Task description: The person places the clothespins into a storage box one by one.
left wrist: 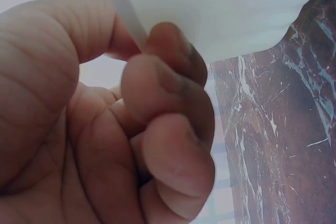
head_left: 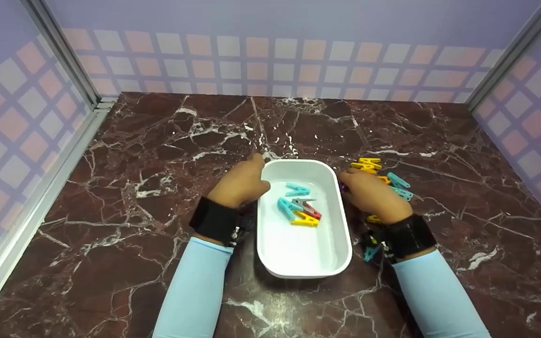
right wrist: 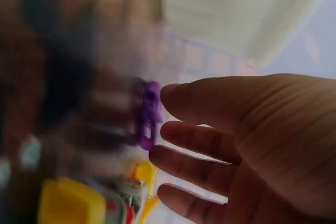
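A white rectangular tub (head_left: pixel 298 251) stands in the middle, holding light blue clothespins (head_left: pixel 297 189), a red clothespin (head_left: pixel 312 211) and a yellow clothespin (head_left: pixel 305 219). At its left side my left hand (head_left: pixel 241 183) grips the rim, thumb over the edge and fingers curled against the outer wall (left wrist: pixel 220 14). Just right of the tub, my right hand (head_left: pixel 374 193) reaches down to a purple clothespin (right wrist: pixel 149 115). The thumb and slightly bent fingers (right wrist: pixel 197 142) of that hand are spread, their tips right at the purple clothespin.
Beyond and beside my right hand lie yellow clothespins (head_left: pixel 367 163) and teal clothespins (head_left: pixel 398 180). Another teal clothespin (head_left: pixel 370 253) lies near the right wrist. The dark marbled tabletop (head_left: pixel 134 263) ends at tiled panels (head_left: pixel 270 61) at the back and sides.
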Tool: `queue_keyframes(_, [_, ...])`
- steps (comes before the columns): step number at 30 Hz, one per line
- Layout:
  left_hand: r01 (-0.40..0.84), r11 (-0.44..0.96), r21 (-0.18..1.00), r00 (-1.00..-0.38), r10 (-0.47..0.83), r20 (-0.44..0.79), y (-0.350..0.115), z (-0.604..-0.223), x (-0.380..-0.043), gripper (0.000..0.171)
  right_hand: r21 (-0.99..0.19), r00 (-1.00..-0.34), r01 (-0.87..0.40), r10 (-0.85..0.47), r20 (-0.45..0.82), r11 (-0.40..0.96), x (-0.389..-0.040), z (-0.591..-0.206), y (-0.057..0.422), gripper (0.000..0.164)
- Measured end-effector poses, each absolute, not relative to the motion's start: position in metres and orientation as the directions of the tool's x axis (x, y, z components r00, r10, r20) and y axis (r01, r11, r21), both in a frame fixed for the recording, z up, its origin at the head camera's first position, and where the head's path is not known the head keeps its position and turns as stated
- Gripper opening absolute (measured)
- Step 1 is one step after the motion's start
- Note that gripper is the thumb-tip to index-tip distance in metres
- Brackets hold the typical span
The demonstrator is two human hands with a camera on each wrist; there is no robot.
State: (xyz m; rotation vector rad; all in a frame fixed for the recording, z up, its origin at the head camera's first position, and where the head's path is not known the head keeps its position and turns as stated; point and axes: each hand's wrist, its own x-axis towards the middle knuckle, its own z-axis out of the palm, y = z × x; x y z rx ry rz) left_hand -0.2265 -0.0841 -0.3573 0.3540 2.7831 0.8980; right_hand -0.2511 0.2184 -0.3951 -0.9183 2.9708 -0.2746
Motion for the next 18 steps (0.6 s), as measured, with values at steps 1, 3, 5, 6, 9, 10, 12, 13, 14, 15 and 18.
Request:
queue_keyframes(1, [0.164, 0.786, 0.596, -0.952, 0.283, -0.112, -0.0842, -0.3576, -0.2265, 0.05, -0.169, -0.822, -0.565, -0.569, 0.034, 0.807, -0.251, -0.3968, 0.2174, 0.021])
queue_keyframes(3, [0.16, 0.784, 0.6, -0.952, 0.283, -0.115, -0.0843, -0.3581, -0.2264, 0.051, -0.172, -0.814, -0.576, -0.579, 0.033, 0.799, -0.2504, -0.3988, 0.2156, 0.021])
queue_keyframes(5, [0.16, 0.784, 0.6, -0.952, 0.282, -0.114, -0.0842, -0.3579, -0.2268, 0.052, -0.179, -0.813, -0.577, -0.582, 0.028, 0.797, -0.2508, -0.3984, 0.2146, 0.02])
queue_keyframes(6, [0.161, 0.785, 0.599, -0.952, 0.282, -0.115, -0.0842, -0.3581, -0.2269, 0.053, -0.183, -0.814, -0.574, -0.581, 0.02, 0.798, -0.2509, -0.398, 0.2144, 0.019])
queue_keyframes(9, [0.152, 0.791, 0.593, -0.953, 0.277, -0.124, -0.0835, -0.3581, -0.2273, 0.055, -0.206, -0.822, -0.556, -0.57, -0.011, 0.805, -0.2504, -0.3966, 0.2147, 0.018])
queue_keyframes(10, [0.149, 0.794, 0.59, -0.953, 0.274, -0.128, -0.0834, -0.3581, -0.2274, 0.055, -0.215, -0.824, -0.549, -0.566, -0.02, 0.807, -0.2503, -0.3962, 0.2146, 0.018])
queue_keyframes(12, [0.146, 0.799, 0.583, -0.954, 0.27, -0.131, -0.0834, -0.358, -0.2274, 0.056, -0.225, -0.826, -0.541, -0.562, -0.036, 0.81, -0.2504, -0.3961, 0.2146, 0.019])
queue_keyframes(13, [0.145, 0.8, 0.582, -0.954, 0.269, -0.132, -0.0833, -0.3579, -0.2274, 0.056, -0.229, -0.827, -0.538, -0.56, -0.041, 0.811, -0.2504, -0.3962, 0.2147, 0.02])
queue_keyframes(14, [0.146, 0.802, 0.58, -0.954, 0.269, -0.132, -0.0832, -0.3579, -0.2275, 0.056, -0.228, -0.828, -0.536, -0.559, -0.047, 0.813, -0.2503, -0.3964, 0.2146, 0.021])
queue_keyframes(15, [0.147, 0.801, 0.58, -0.954, 0.269, -0.131, -0.0831, -0.3579, -0.2276, 0.056, -0.228, -0.829, -0.533, -0.557, -0.052, 0.815, -0.2502, -0.3966, 0.2145, 0.022])
queue_keyframes(18, [0.149, 0.8, 0.581, -0.954, 0.271, -0.129, -0.0828, -0.3576, -0.2276, 0.055, -0.225, -0.834, -0.522, -0.547, -0.064, 0.823, -0.2495, -0.3964, 0.2142, 0.026])
